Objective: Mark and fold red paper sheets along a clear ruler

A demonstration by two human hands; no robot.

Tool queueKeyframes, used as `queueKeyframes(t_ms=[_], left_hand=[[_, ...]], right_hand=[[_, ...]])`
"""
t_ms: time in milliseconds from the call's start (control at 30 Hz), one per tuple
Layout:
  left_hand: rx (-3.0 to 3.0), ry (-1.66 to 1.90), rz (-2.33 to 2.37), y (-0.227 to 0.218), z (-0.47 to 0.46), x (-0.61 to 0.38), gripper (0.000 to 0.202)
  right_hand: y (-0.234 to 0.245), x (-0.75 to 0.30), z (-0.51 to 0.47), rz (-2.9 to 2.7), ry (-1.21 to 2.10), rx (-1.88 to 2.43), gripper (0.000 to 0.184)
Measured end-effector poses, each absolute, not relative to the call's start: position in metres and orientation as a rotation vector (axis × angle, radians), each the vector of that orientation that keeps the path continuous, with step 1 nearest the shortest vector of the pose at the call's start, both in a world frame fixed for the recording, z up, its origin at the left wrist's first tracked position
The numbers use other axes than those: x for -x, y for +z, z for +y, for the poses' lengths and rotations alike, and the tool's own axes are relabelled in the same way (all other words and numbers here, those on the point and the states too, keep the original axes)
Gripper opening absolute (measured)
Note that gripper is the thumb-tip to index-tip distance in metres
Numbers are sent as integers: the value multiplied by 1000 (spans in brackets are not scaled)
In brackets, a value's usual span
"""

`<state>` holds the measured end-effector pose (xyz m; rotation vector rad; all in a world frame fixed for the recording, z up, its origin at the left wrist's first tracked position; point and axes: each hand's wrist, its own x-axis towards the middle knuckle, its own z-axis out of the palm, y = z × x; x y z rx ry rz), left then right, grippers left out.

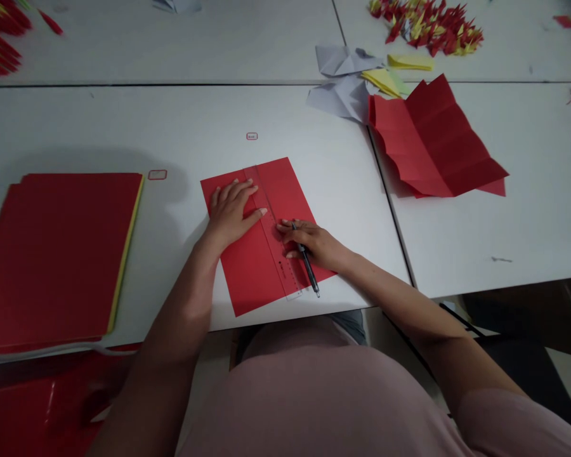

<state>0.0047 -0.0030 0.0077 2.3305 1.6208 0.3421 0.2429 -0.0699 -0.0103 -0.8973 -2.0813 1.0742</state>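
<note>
The red sheet is lying slanted on the white table right in front of the person, with a clear ruler across it. Left hand is spread over both; right hand has a black pen gripped, fingertips by the ruler. Ruler's down, but I can't spot any line or crease, so I'd call this one barely started. Creased red paper sits off right, flat red stack left.
</note>
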Motion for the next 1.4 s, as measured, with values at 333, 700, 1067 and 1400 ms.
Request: queueKeyframes(t_ms=[333,700,1067,1400], left_hand=[[-2339,348,1627,6,-3,-5,54],[-2384,314,1661,6,-9,0,53],[-2372,323,1650,7,-8,1,53],[-2401,362,1645,4,-7,2,51]], right_hand=[[-15,-244,-69,-2114,990,841,25],[-21,-238,-74,-2178,813,796,27],[-22,-237,-72,-2120,890,797,26],[-25,-237,-72,-2131,823,758,28]])
